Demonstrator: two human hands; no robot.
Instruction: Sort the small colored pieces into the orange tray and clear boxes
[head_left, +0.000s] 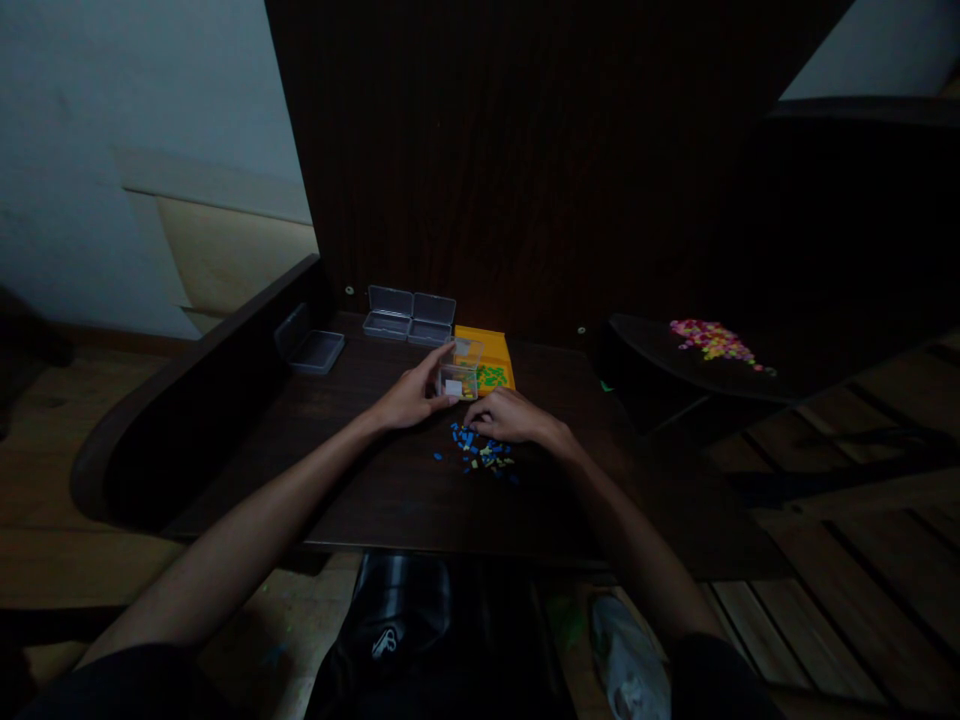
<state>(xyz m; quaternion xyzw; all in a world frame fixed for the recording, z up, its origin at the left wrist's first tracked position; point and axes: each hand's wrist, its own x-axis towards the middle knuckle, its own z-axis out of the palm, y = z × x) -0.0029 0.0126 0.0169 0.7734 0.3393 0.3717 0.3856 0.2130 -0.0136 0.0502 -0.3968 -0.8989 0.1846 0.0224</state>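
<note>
My left hand [411,395] is wrapped around the side of a small clear plastic box [459,378] that stands open on the dark wooden table [360,500]. My right hand [510,415] rests curled, fingers down, on the near edge of a scatter of tiny blue and yellow pieces [480,452]. Whether its fingertips pinch a piece is hidden. An orange tray [487,350] with small green pieces sits just behind the clear box.
Two open clear cases [409,315] lie at the back of the table and another open case [311,348] at the back left. A pile of pink and yellow pieces [712,340] sits on a dark surface to the right. A dark panel rises behind the table.
</note>
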